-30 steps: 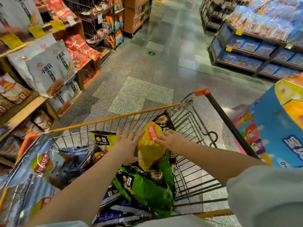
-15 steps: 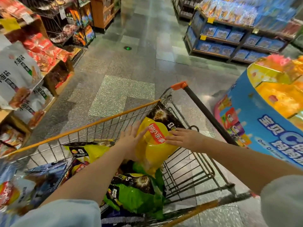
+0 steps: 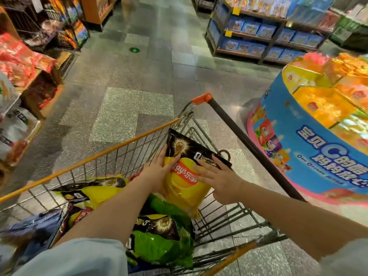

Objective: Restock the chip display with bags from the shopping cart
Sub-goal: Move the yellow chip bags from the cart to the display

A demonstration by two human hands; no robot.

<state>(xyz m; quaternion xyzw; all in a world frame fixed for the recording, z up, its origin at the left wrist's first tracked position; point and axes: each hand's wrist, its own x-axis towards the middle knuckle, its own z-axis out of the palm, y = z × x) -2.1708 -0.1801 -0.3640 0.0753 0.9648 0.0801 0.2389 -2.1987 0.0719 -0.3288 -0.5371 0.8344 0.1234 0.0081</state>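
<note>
Your left hand (image 3: 157, 172) and right hand (image 3: 217, 178) press flat, fingers straight, on either side of the yellow chip bag (image 3: 185, 182) at frame centre. It's raised above the shopping cart (image 3: 111, 150), with the chip display (image 3: 310, 144) at right.

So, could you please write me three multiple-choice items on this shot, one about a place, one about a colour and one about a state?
1. Where is the round blue display stand?
A. right of the cart
B. left of the cart
C. inside the cart

2. What colour is the bag lying lowest in the cart, nearest the camera?
A. red
B. green
C. white

3. How is the yellow chip bag held?
A. by one hand only
B. between both hands
C. by no hand

Answers:
1 A, the stand sits beyond the cart's black handle on the right.
2 B, the green bag lies under the yellow one.
3 B, the left hand and the right hand press its two sides with straight fingers.
</note>
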